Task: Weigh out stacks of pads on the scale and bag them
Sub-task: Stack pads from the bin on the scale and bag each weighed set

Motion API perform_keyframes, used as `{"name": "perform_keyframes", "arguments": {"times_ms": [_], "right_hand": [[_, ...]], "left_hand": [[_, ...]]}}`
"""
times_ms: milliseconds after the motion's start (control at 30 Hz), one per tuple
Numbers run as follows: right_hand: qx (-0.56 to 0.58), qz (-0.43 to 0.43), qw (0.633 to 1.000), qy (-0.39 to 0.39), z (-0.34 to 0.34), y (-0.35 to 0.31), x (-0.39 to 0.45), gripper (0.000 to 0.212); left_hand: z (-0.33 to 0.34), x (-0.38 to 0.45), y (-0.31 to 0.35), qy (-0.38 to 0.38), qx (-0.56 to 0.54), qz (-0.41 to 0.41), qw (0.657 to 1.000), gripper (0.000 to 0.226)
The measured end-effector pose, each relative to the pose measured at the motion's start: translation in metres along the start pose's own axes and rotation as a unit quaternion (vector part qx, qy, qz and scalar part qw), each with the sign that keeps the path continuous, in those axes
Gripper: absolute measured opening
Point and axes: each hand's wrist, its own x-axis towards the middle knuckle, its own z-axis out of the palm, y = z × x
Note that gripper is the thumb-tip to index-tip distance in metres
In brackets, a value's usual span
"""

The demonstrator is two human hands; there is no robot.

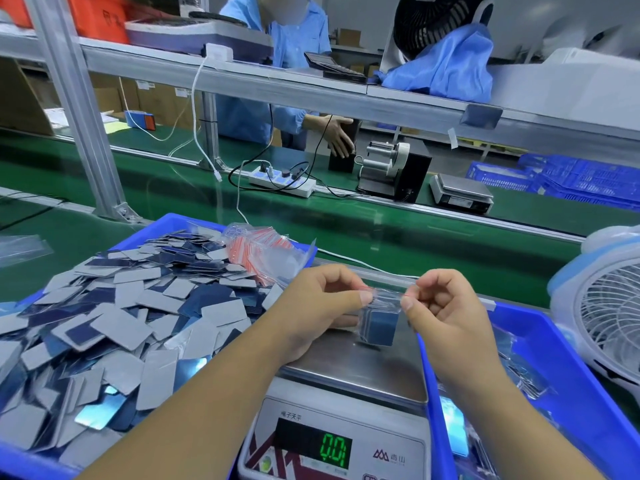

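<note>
Two hands raised over scale [360, 368], left hand [322, 306] and right hand [446, 313] pinching bag [381, 320] top

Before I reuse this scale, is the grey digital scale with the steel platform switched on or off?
On. The grey digital scale has lit green digits on its display, reading about zero.

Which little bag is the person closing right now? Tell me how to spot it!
Find the silver scale with the green numbers, between the two blue bins. Just above its metal plate, the left hand and right hand pinch the top corners of a small clear bag. Unlike the empty red-striped bags heaped on the left bin, this one has a blue stack of pads inside.
</note>
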Motion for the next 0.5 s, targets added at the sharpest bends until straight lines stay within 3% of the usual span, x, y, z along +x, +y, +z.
{"name": "perform_keyframes", "arguments": {"times_ms": [133,333,500], "right_hand": [[0.025,0.021,0.999,-0.017,0.004,0.0022,-0.0015,0.033],[0.028,0.032,0.999,-0.029,0.0078,0.0034,-0.0025,0.04],[0.032,0.034,0.998,-0.05,0.0099,0.0015,-0.0034,0.033]], "left_hand": [[-0.0002,-0.0005,-0.0005,0.002,-0.023,-0.009,1.0,0.024],[0.0031,-0.0004,-0.0018,-0.013,-0.02,-0.005,1.0,0.019],[0.0041,-0.0018,-0.0058,-0.018,0.089,0.044,0.995,0.005]]}}
